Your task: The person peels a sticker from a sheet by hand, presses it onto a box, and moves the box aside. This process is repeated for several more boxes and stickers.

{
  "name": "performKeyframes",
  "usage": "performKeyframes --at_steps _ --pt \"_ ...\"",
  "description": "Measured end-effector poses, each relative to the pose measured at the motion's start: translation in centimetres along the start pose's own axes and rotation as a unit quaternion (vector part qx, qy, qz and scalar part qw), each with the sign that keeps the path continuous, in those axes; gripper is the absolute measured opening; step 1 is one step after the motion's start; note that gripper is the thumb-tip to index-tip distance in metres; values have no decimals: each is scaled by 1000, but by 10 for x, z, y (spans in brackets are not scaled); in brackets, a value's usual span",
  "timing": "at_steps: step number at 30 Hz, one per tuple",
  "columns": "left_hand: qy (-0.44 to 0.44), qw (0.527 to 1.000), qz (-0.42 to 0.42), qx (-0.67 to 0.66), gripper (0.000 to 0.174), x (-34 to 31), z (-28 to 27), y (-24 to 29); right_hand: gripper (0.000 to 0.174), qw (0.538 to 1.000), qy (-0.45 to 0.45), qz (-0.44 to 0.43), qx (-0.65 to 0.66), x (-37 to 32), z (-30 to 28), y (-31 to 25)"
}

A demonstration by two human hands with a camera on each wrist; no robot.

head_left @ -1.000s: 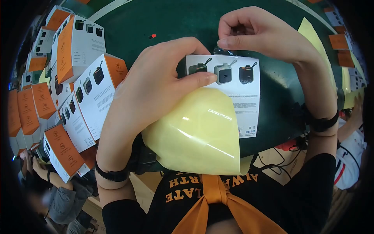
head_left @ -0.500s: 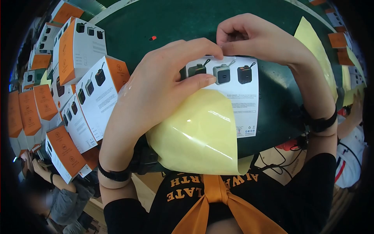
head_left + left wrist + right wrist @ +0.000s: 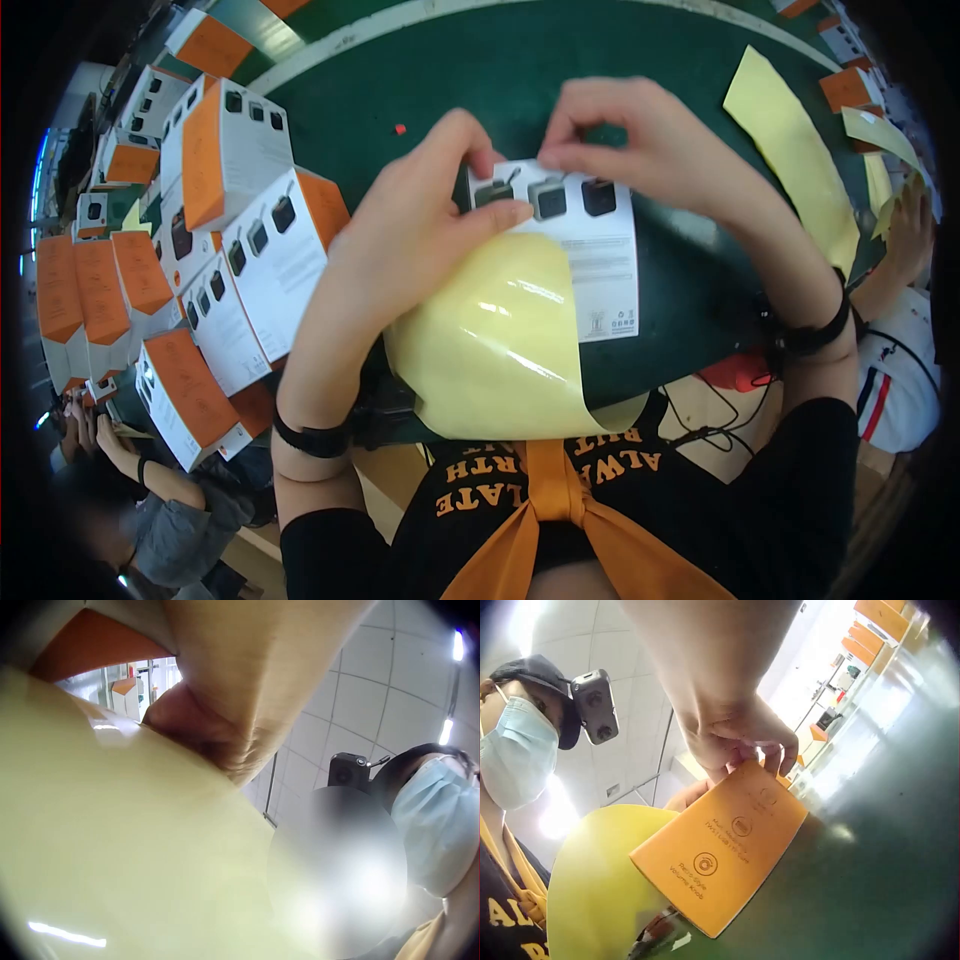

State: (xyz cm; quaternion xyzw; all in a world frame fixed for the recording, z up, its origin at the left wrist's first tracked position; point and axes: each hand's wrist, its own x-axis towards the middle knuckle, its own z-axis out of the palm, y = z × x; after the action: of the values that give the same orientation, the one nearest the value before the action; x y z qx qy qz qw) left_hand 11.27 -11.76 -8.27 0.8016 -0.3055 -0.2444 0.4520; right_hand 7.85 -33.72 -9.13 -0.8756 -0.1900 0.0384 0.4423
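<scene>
Closest in, on black shirt [image 3: 430, 540], orange capitals partly hidden by sheet and neckwear, readable in pieces as "LATE", "RTH" and "ALWA"; down the middle, knotted orange tie [image 3: 555, 490]. Just beyond, glossy yellow sheet [image 3: 490, 350], bowed under the left forearm and overlapping the near left part of white-and-orange box [image 3: 605, 285], in front of the chest between both hands. At that box's left side, left hand [image 3: 430, 205], thumb laid across the printed face, forefinger bent to the far edge, clamped on the box at that corner. At the far edge, right hand [image 3: 635, 135], fingers curled, thumb and forefinger tips close together right at the cardboard; cannot tell whether anything is pinched between. On the white face, three pictured devices with straps, above fine print too blurred to read, and small symbols at the near end. On the orange side, in the right wrist view, "Retro-Style Volume Knob" and, above, "TWS | USB | TF Card". Farther out, on green table [image 3: 700, 60], small red bit [image 3: 400, 129]; leftward, stacked boxes [image 3: 290, 260] in matching print, lettering illegible.
</scene>
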Motion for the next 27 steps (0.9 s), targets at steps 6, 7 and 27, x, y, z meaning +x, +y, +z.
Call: performKeyframes --at_steps 6,7,27 --pt "57 996 -4 72 36 -7 -5 14 34 949 73 -71 -298 -20 14 -19" --pt "85 990 38 104 36 -14 -9 21 49 927 88 -84 -355 -22 19 -20" --pt "401 908 -44 -116 13 -92 -71 46 48 913 264 -47 -306 317 -30 15"
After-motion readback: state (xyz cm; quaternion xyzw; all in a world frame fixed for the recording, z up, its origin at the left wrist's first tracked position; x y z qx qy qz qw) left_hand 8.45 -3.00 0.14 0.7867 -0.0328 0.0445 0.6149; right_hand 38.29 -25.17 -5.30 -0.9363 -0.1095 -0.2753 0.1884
